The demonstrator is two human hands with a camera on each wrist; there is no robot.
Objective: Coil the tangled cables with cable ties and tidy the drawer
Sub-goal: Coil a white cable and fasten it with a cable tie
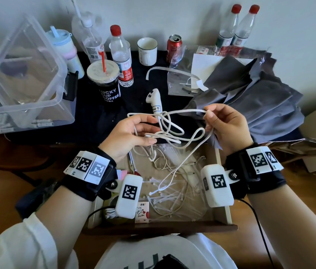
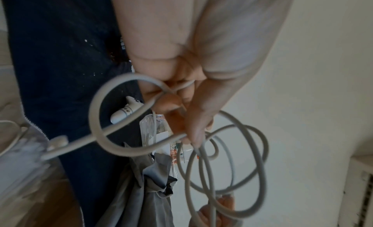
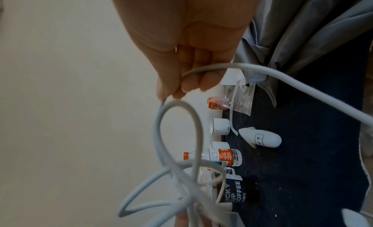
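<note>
Both the left hand point(image 1: 129, 134) and right hand point(image 1: 226, 124) pinch the tangled white cable point(image 1: 172, 131), strung between them above the open drawer point(image 1: 222, 193).

We seem to be in a lived-in room at home: behind the open wooden drawer point(image 1: 228, 210), a dark-clothed tabletop point(image 1: 87, 117) against a plain white wall carries water bottles point(image 1: 121, 57), a coffee cup point(image 1: 104, 82), a soda can point(image 1: 174, 47) and crumpled grey clothing point(image 1: 254, 101).

Wrist cameras point(image 1: 129, 195) hide part of the drawer point(image 1: 224, 206).
</note>
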